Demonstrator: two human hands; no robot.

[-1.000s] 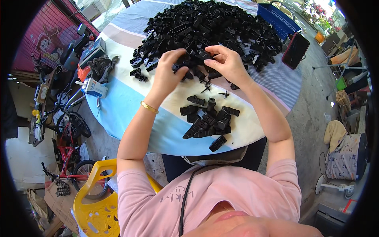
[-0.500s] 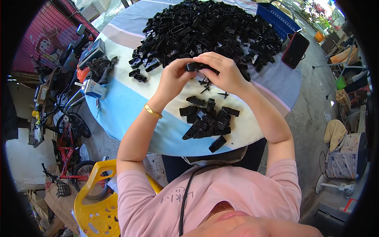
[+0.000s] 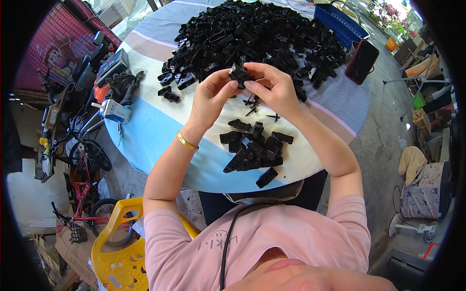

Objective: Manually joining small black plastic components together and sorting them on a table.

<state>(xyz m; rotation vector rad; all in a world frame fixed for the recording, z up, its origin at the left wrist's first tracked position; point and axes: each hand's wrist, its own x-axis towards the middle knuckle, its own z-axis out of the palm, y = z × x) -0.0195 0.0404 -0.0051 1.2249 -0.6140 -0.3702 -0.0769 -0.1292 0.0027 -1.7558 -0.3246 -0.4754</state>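
Note:
Between my two hands, above the table's middle, is a black plastic part (image 3: 240,73). My left hand (image 3: 213,94) pinches its left side with thumb and fingers. From the right, my right hand (image 3: 276,89) grips the same part, thumb at its lower edge. Just below the hands lie several small black pin-like pieces (image 3: 251,107). A small group of black plastic parts (image 3: 252,148) sits nearer my body, with one part (image 3: 266,177) apart by the table edge. Beyond my hands rises a large heap of similar black parts (image 3: 252,34).
On the round cloth-covered table (image 3: 160,140) are a blue basket (image 3: 340,24) and a phone (image 3: 362,61) at the right. Dark gloves (image 3: 124,86) and a small box (image 3: 116,111) lie at the left edge. A yellow chair (image 3: 119,242) stands to my left, near a red bicycle (image 3: 85,194).
The held black part has turned from lying lengthwise to a more end-on, upright pose. My fingers have shifted around it, and both thumbs now show at its lower edge.

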